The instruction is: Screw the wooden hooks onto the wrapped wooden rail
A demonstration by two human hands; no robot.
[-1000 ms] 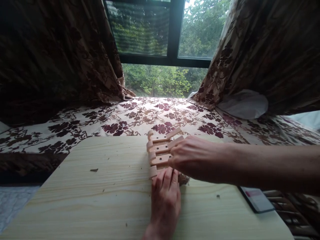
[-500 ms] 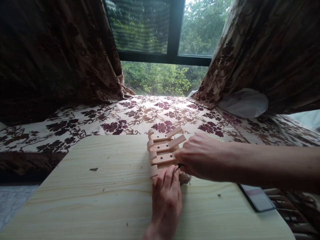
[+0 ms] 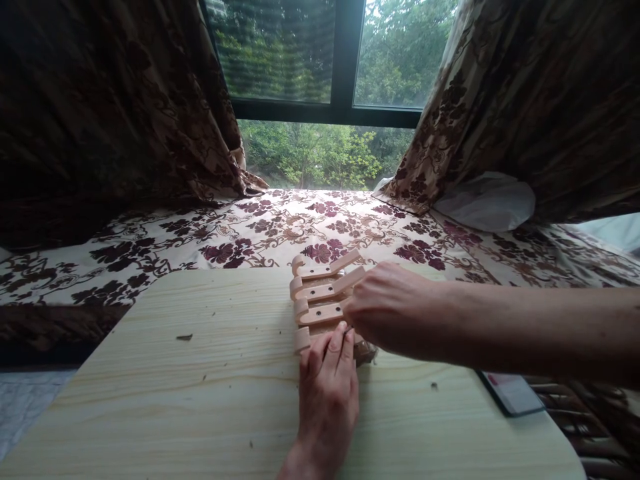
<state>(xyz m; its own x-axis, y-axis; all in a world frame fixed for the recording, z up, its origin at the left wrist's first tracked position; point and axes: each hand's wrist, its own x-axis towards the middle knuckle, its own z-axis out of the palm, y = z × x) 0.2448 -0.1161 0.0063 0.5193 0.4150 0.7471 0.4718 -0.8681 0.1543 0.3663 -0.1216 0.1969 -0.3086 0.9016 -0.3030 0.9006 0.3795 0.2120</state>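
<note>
A row of pale wooden hook pieces [image 3: 323, 313] with small dark screws or holes lies on a brown, plastic-looking bundle [image 3: 367, 352] at the middle of the table. My left hand [image 3: 331, 383] rests over the nearest hook piece, its fingers bent and close together on it. From the right, my right hand [image 3: 380, 310] reaches in as a fist beside the hooks' right ends, just above my left fingertips. What sits inside the right fist is hidden; only a tiny dark bit shows near the left fingertips.
The light wooden table [image 3: 210, 387] carries small dark scraps [image 3: 184, 337]. A phone [image 3: 513, 393] lies at its right edge. Behind are a flowered cloth [image 3: 290, 230], curtains [image 3: 170, 113], a whitish bag [image 3: 487, 201] and a window.
The view has shifted slightly. My right fist has turned and moved a little left, and the dark thin tool that showed under it is now mostly hidden.
</note>
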